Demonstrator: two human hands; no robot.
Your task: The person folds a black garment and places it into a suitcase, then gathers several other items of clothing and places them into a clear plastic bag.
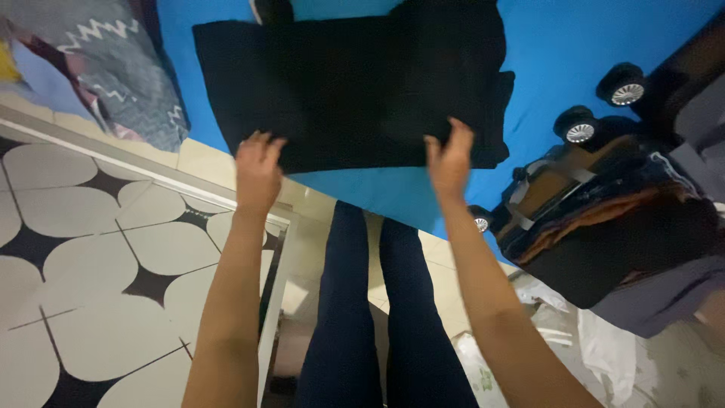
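Observation:
A black folded garment [355, 87] lies flat on a bright blue sheet [559, 45] that covers a bed. My left hand [257, 170] grips the garment's near edge at its left corner. My right hand [449, 162] pinches the same near edge further right. Both arms reach forward from the bottom of the view, and my legs in dark trousers [370, 317] stand between them.
An open suitcase [604, 204] with wheels and dark clothes inside sits at the right, against the bed. A grey patterned blanket [113, 60] lies at the upper left. The floor has white and black tiles [91, 264]. Crumpled white plastic [596, 347] lies at the lower right.

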